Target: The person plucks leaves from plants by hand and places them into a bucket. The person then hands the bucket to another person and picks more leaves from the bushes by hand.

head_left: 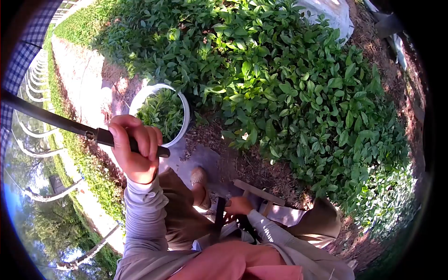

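My left hand (137, 144) is closed around the dark handle of an umbrella (51, 116), whose blue-and-white checked canopy runs along the left edge. Just beyond that hand stands a white bucket (185, 109) holding picked green leaves (161, 112). Low in front of my body, my right hand (239, 206) has its fingers curled at a black strap-like piece (219, 212). Part of those fingers is hidden, and the kind of black piece cannot be made out.
Dense leafy green bushes (261, 79) fill the middle and right. A wooden stool-like frame (259, 192) is beside my right arm. My shoe (199, 179) rests on a grey ground sheet. White sheeting (331, 16) lies at the top right. Curved white hoops (42, 151) line the left side.
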Available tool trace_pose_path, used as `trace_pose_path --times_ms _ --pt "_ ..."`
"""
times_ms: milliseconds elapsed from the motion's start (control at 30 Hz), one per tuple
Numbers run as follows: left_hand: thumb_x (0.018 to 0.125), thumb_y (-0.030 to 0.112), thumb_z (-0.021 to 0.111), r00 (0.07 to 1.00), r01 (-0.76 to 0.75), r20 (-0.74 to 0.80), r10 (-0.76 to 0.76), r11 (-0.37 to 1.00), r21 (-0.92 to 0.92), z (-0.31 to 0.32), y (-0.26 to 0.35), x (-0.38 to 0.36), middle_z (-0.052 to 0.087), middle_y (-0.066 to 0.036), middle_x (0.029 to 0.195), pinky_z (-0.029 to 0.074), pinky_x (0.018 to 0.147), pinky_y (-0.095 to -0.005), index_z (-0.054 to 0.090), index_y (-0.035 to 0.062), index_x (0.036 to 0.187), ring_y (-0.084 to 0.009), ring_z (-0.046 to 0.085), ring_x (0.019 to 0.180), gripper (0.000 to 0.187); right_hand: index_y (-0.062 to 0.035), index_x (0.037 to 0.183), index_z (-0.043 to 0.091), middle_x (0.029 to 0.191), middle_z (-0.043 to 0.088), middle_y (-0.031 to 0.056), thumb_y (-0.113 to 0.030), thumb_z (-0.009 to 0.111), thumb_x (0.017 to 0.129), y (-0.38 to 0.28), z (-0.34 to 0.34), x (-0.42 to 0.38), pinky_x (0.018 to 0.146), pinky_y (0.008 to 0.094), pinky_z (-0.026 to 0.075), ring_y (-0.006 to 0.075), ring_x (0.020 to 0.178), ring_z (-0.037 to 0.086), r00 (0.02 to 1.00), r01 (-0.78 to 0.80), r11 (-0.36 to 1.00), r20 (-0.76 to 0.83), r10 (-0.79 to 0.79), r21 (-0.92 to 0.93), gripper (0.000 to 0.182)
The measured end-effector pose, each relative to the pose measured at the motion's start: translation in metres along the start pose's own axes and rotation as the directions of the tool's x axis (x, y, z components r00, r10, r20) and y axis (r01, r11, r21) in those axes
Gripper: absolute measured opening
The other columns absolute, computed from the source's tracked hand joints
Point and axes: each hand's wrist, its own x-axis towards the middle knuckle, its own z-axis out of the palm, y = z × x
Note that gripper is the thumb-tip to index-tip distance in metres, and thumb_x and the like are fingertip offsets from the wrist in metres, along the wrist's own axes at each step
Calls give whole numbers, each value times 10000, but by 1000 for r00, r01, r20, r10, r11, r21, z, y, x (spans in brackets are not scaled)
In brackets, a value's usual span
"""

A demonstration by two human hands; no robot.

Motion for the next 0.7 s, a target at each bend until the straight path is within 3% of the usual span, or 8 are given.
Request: trace_pose_path --times_ms 167,200,233,267,333,467,533,700 --pt "975 404 362 987 -116 100 128 986 -120 -17 19 14 289 20 428 297 414 -273 459 54 893 -98 253 321 372 -106 800 673 785 658 139 -585 617 686 5 -26 18 664 424 486 335 750 628 981 46 989 -183 -71 -138 495" --pt "994 400 284 980 -140 121 157 981 -137 -24 18 18 272 30 432 268 414 -265 477 74 902 -92 212 321 390 -108 811 670 795 661 142 -603 616 685 -6 -40 19 674 419 487 336 763 628 956 100 984 -262 -135 -146 514" --pt "994 400 284 973 -148 155 170 978 -144 -32 22 22 272 30 431 274 418 -266 478 71 894 -94 218 323 394 -110 906 653 845 662 153 -626 608 696 -14 -62 19 711 423 490 353 795 626 992 -122 985 13 125 -122 559" --pt "994 399 285 965 -159 185 186 976 -152 -41 26 26 272 31 429 280 422 -268 479 69 886 -96 224 325 398 -106 946 622 881 658 155 -621 608 706 -6 -60 27 735 431 490 368 811 624 983 -120 955 -166 77 -272 568" --pt "992 378 309 954 -138 246 175 977 -160 -62 33 34 279 29 425 283 417 -262 493 38 857 -97 255 341 410 -101 916 605 885 657 156 -638 606 694 7 -55 39 738 439 488 356 820 628 925 -177 945 -374 64 -276 580" --pt "977 301 360 971 -112 193 140 983 -146 -96 43 49 356 5 450 311 407 -238 518 -15 790 -90 322 381 400 -84 989 611 980 649 172 -644 594 685 3 -54 55 817 441 478 361 925 614 922 -289 914 -339 186 -284 638" --pt "971 276 371 989 -108 96 109 994 -12 -101 50 49 416 -18 498 329 414 -227 511 -14 750 -92 352 401 391 -83 977 628 992 649 170 -635 606 678 0 -54 53 819 434 479 351 935 614 938 -306 899 -259 230 -312 628" --pt "959 248 445 977 -122 142 161 960 -250 -120 35 71 357 31 445 223 377 -228 548 -28 764 -55 317 380 353 -82 945 648 951 655 169 -557 644 682 0 -53 66 766 430 502 359 881 630 934 -348 871 -205 292 -347 543"
